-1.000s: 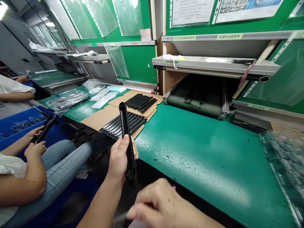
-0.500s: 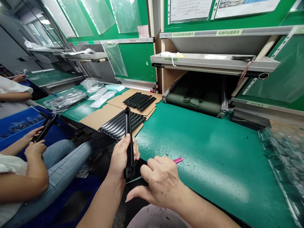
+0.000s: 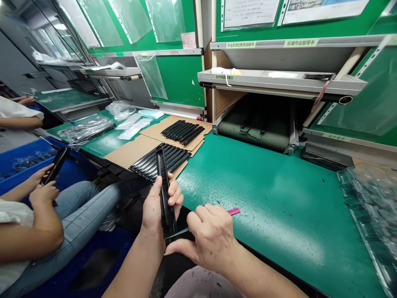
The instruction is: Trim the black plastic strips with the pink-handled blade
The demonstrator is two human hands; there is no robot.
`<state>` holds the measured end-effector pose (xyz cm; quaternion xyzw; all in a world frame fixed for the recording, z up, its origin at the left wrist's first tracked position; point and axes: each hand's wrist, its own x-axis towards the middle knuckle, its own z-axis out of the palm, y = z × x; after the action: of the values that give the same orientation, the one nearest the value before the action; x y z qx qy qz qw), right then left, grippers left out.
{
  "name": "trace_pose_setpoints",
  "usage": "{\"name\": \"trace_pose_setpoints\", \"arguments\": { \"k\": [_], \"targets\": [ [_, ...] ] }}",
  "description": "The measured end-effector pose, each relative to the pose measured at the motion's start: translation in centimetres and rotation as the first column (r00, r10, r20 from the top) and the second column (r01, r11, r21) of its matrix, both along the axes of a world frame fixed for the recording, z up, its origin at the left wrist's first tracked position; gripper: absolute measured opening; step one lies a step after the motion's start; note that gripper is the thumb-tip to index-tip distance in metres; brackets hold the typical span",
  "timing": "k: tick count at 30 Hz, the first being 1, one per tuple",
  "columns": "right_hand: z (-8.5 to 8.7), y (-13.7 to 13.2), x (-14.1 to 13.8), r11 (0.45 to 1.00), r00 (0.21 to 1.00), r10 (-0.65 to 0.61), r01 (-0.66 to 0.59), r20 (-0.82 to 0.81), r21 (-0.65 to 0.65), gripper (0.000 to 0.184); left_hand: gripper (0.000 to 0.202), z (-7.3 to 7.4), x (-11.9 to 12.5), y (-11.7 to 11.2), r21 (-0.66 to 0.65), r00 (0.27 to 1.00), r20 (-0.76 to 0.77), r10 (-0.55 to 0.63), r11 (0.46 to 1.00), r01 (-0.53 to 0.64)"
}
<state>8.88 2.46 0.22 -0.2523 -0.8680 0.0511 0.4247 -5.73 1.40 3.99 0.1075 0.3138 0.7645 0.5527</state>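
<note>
My left hand [image 3: 156, 207] is wrapped round a long black plastic part [image 3: 161, 174], a hollow trough-like piece with its far end tilted up. My right hand [image 3: 211, 231] grips a knife with a pink handle [image 3: 234, 211], whose end sticks out past the knuckles. The knife's thin blade [image 3: 177, 234] lies across the part's near end, and my right thumb is stretched out just below that end. Most of the handle is hidden in my fist. Beyond my left hand, several similar black parts [image 3: 149, 163] lie in a row on brown cardboard [image 3: 120, 155].
Another row of black parts [image 3: 181, 131] lies farther back. A conveyor belt [image 3: 254, 132] opens under the shelf [image 3: 279, 82]. Clear plastic trays [image 3: 372, 215] stand at the right of the green table [image 3: 273, 186]. On the left, a co-worker's hands [image 3: 43, 186] hold a black part.
My left hand has turned the black part so its hollow side shows more, and its far end has shifted left and lower. The blade shows more clearly at the near end.
</note>
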Motion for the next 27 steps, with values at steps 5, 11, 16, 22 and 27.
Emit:
{"name": "trace_pose_setpoints", "arguments": {
  "k": [5, 11, 16, 22, 27],
  "targets": [
    [-0.5, -0.9, -0.2, 0.999, 0.999, 0.026, -0.024, -0.034, 0.048, 0.07, 0.036, 0.0, 0.1, 0.0, 0.027, 0.999, 0.022, 0.026, 0.999, -0.026],
    [-0.9, -1.6, 0.7, 0.992, 0.994, 0.095, -0.099, -0.051, -0.083, 0.068, 0.032, 0.7, -0.8, -0.2, 0.009, 0.987, -0.074, 0.14, 0.99, -0.14],
    [-0.4, -0.6, 1.9, 0.936, 0.99, 0.102, -0.129, -0.098, -0.329, 0.048, 0.036, 0.9, -1.2, -0.5, -0.01, 0.971, -0.135, 0.198, 0.979, -0.201],
    [-0.3, -0.4, 1.9, 0.924, 0.984, 0.086, -0.138, -0.157, -0.356, 0.033, 0.039, 1.0, -0.9, -0.5, 0.034, 0.967, -0.185, 0.175, 0.985, -0.172],
    [-0.6, -1.1, 1.6, 0.98, 0.971, 0.038, -0.082, -0.236, -0.179, 0.027, 0.039, 0.9, -0.5, -0.5, 0.007, 0.984, -0.139, 0.11, 0.994, -0.11]
  ]
}}
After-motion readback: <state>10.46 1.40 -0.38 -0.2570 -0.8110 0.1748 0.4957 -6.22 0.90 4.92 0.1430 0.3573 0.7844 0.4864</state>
